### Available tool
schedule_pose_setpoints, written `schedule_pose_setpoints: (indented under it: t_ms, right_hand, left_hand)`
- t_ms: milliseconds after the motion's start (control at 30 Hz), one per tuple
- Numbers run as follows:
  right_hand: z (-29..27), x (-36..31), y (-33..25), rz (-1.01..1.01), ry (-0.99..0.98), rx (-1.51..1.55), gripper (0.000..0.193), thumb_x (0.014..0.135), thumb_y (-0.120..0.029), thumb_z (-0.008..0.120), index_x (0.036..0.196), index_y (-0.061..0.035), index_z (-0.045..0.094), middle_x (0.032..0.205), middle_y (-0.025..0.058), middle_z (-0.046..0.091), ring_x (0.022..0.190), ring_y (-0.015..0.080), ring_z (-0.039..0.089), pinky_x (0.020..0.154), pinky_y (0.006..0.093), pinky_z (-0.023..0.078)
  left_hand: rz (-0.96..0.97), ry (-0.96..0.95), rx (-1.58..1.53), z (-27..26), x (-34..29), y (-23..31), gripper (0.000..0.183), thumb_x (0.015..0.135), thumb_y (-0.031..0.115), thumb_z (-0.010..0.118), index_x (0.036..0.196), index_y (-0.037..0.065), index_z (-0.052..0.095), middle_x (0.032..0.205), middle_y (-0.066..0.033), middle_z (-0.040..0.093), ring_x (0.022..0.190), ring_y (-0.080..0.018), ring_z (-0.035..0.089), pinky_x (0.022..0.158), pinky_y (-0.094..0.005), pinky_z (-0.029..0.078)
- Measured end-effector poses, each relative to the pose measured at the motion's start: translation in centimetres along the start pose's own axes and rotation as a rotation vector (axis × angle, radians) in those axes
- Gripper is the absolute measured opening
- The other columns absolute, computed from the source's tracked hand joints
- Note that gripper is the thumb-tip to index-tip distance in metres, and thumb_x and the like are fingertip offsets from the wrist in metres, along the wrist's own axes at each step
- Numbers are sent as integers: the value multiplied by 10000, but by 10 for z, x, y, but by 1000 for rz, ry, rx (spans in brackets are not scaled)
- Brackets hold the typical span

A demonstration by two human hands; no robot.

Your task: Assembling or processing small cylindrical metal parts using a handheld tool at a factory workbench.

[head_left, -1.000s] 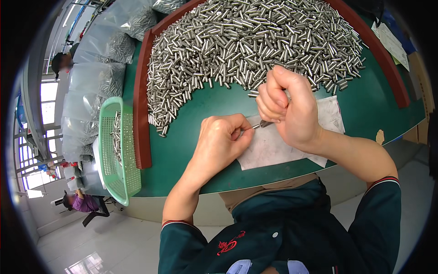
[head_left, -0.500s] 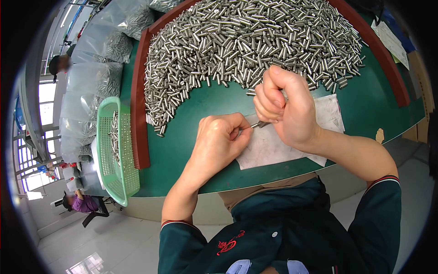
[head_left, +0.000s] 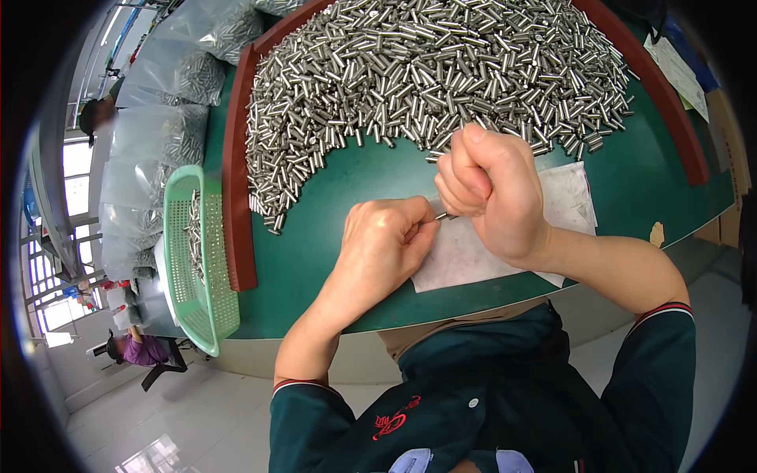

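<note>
L hand (head_left: 388, 240) pinches thin metal pc (head_left: 443, 216), R hand (head_left: 493, 193) clenched round its other, hidden end; hold both steady, aligned.

Green table (head_left: 347, 177); dark red rails (head_left: 236, 189) left and right; bright silver pins (head_left: 441, 71) far; mint basket (head_left: 181, 292) left, its wall a lattice of holes; whitish cloth (head_left: 473, 260) with grey smudges; dark green shirt (head_left: 505, 386) near, with red embroidery (head_left: 390, 424), 1 white button (head_left: 473, 403), red-and-white sleeve trim (head_left: 303, 383); beige trousers (head_left: 441, 327).
</note>
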State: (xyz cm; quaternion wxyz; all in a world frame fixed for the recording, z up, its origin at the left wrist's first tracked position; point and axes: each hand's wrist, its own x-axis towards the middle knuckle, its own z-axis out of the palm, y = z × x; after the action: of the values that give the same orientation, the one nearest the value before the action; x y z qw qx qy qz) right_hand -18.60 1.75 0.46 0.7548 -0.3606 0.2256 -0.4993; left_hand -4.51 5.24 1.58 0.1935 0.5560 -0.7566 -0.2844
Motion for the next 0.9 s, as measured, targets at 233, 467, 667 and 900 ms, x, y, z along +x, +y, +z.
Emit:
schedule_pose_setpoints:
  t_ms: [233, 467, 667, 900]
  right_hand:
    - [5, 0, 4, -78, 9, -119, 386, 887, -215, 317, 522, -96, 277, 449, -22, 250, 410, 72, 182, 402, 237, 168]
    - [-9, 10, -17, -106, -32, 116, 382, 882, -254, 292, 521, -129, 272, 421, -30, 230, 377, 83, 165, 390, 242, 168]
    - [-8, 17, -32, -174, 48, 143, 378, 879, -246, 281, 519, -133, 261, 419, -36, 217, 374, 80, 164, 396, 241, 177]
    - [-11, 19, -37, -189, 89, 121, 370, 885, -233, 268, 529, -133, 260, 425, -35, 220, 379, 75, 165, 396, 237, 183]
  left_hand:
    - [-6, 0, -13, -4, -1, 1, 69, 662, -1, 573, 621, -4, 519, 465, -103, 442, 405, -232, 458, 428, -318, 358]
    - [-317, -248, -1554, -21, 9, -31, 49, 770, 46, 553, 753, 54, 508, 712, -64, 524, 518, -36, 337, 496, -168, 299]
    - [-312, -147, -1735, -18, 13, -30, 56, 772, 42, 521, 826, 35, 508, 745, -75, 493, 548, -53, 334, 482, -183, 280]
    - [-47, 194, -267, 4, 22, -12, 50, 732, 35, 620, 764, 5, 596, 566, -12, 508, 466, -59, 405, 457, -207, 342]
